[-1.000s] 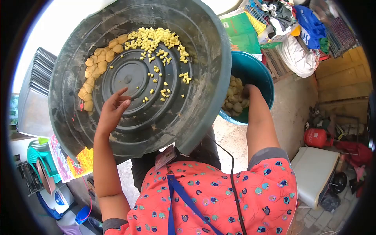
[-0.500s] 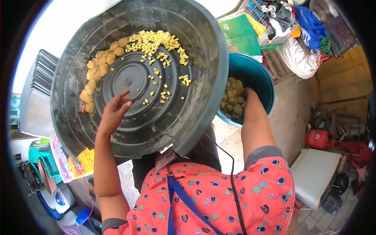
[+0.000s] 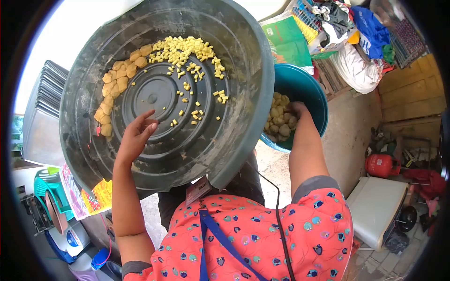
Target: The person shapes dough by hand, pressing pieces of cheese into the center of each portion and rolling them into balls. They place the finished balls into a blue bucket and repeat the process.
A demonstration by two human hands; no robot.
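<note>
My left hand hovers over the near left part of a large round black basin, fingers spread and holding nothing. Along the basin's left side sits a band of tan dough-like lumps. Small yellow cut pieces are heaped at its far side, with several scattered toward the middle. My right hand is down inside a teal bucket, at the right of a pile of pale rounded lumps. Its fingers are mostly hidden, so any grip does not show.
A stack of metal trays stands left of the basin. A green bag and a crate of cloths lie behind the bucket. On the right are a red gas cylinder and a white box-like appliance. A black cable hangs before me.
My right hand has risen slightly in the bucket, so more of its back shows beside the lumps. The left hand stays nearly still above the basin.
</note>
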